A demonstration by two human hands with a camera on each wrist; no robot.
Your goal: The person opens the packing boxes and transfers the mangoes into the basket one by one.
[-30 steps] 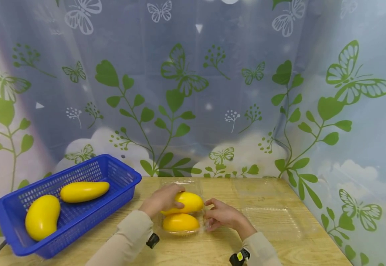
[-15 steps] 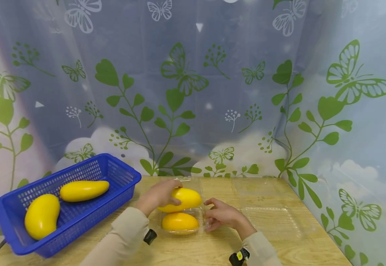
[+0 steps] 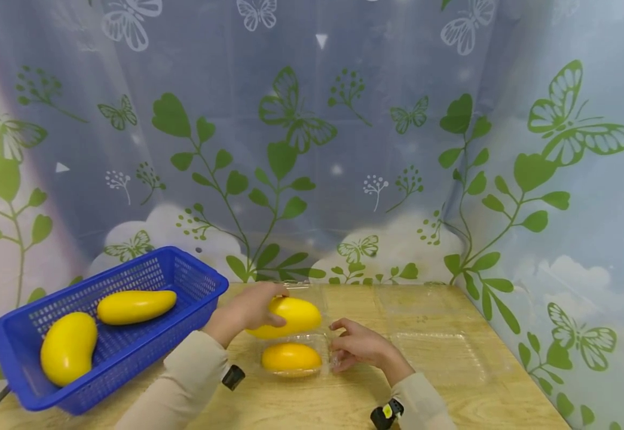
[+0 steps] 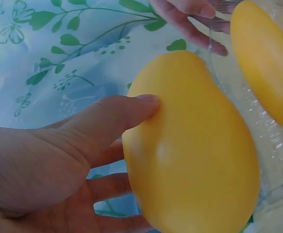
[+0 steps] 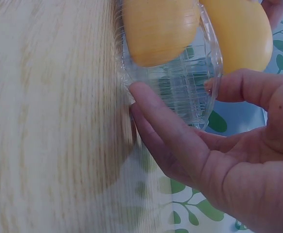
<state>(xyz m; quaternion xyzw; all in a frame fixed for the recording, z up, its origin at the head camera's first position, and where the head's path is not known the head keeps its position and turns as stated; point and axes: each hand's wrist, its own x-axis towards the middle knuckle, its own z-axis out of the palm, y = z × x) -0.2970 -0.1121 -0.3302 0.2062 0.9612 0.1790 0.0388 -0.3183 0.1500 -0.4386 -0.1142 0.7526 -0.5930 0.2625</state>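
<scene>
My left hand (image 3: 247,312) grips a yellow mango (image 3: 294,316) in the head view, thumb across its near side and fingers behind. The mango is raised over the back of a clear plastic box (image 3: 320,343). A second mango (image 3: 291,357) lies inside that box, seen through its wall in the right wrist view. My right hand (image 3: 360,344) pinches the box's right end. In the right wrist view its thumb (image 5: 229,86) lies over the rim and its fingers (image 5: 168,128) rest along the outer wall.
At the left stands a blue basket (image 3: 145,373) with two more mangoes, one curved (image 3: 69,349) and one long (image 3: 137,307). Another clear plastic box (image 3: 438,358) sits open on the wooden table (image 3: 344,406) at the right. A printed curtain (image 3: 312,197) hangs behind the table.
My left hand has lifted the mango up and to the left, away from the one in the box. My right hand has stayed at the box's end.
</scene>
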